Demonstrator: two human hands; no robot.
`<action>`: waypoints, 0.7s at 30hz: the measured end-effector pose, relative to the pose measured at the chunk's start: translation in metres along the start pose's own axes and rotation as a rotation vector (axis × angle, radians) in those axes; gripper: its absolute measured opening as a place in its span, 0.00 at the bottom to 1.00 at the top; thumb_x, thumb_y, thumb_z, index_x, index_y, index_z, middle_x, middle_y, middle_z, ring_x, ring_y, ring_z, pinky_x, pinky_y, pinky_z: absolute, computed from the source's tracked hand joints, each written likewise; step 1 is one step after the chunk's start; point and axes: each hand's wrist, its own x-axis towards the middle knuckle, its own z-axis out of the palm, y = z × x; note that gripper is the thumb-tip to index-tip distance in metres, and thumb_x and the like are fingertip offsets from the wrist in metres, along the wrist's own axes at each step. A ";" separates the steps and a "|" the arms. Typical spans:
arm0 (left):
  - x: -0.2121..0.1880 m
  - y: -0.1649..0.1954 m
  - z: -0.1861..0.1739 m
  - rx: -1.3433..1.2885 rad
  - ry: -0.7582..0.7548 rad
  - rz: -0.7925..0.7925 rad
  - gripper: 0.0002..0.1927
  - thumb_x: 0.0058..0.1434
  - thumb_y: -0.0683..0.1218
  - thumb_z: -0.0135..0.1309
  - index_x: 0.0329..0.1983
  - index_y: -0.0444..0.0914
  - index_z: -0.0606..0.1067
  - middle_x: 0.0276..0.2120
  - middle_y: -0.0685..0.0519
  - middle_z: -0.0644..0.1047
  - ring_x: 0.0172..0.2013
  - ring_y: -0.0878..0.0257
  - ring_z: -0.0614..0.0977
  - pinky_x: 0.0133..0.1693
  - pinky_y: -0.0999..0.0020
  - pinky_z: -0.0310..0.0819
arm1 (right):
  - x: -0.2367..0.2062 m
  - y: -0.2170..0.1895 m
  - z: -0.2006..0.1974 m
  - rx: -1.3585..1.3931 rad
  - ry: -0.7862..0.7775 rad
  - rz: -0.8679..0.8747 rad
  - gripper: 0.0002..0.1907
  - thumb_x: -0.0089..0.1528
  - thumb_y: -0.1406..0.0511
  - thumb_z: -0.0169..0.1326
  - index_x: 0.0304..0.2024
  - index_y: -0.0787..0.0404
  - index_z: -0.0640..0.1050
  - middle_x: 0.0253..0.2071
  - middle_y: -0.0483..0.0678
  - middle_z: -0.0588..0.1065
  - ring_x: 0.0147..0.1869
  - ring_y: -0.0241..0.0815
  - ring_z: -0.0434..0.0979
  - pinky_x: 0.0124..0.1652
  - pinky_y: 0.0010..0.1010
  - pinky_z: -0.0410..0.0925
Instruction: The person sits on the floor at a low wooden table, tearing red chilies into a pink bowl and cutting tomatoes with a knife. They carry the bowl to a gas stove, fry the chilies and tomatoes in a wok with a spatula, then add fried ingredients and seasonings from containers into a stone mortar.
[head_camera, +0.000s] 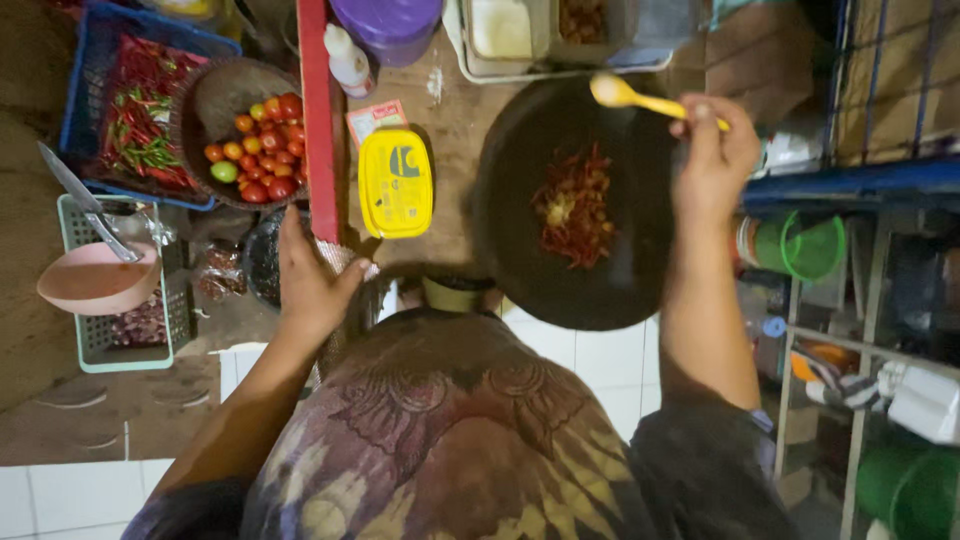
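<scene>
Clearly, a yellow spoon (640, 100) is pinched in the right hand (712, 160) above the stone mortar (520, 250); chilies (575, 210) could be scattered if it is swung carelessly.

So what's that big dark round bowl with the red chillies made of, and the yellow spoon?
The big dark round bowl looks like rough stone, a grinding mortar: dull, matte grey-black, thick and shallow, with no shine. It could be another heavy dark material. The yellow spoon, held in the right hand, looks like plastic: smooth, evenly bright and slightly glossy. The left hand rests at the counter edge.
</scene>
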 end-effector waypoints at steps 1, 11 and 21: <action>0.002 0.003 0.000 0.000 0.009 -0.004 0.57 0.54 0.49 0.71 0.75 0.25 0.48 0.70 0.27 0.58 0.69 0.32 0.62 0.70 0.48 0.56 | 0.020 0.006 0.018 0.048 0.002 -0.029 0.07 0.73 0.68 0.54 0.47 0.66 0.80 0.39 0.45 0.79 0.39 0.34 0.78 0.43 0.25 0.73; 0.012 0.016 -0.004 0.079 0.014 -0.102 0.57 0.47 0.49 0.70 0.74 0.27 0.51 0.67 0.30 0.64 0.66 0.35 0.66 0.64 0.49 0.62 | 0.159 0.049 0.234 -0.625 -0.111 -0.417 0.09 0.63 0.65 0.53 0.41 0.57 0.83 0.39 0.55 0.81 0.45 0.58 0.80 0.45 0.47 0.71; 0.013 0.008 -0.002 0.072 -0.021 -0.164 0.57 0.46 0.51 0.70 0.74 0.31 0.52 0.63 0.29 0.67 0.62 0.34 0.69 0.62 0.49 0.64 | 0.170 0.042 0.256 -0.529 -0.212 -0.121 0.11 0.64 0.62 0.50 0.37 0.54 0.84 0.29 0.51 0.82 0.37 0.49 0.83 0.41 0.41 0.72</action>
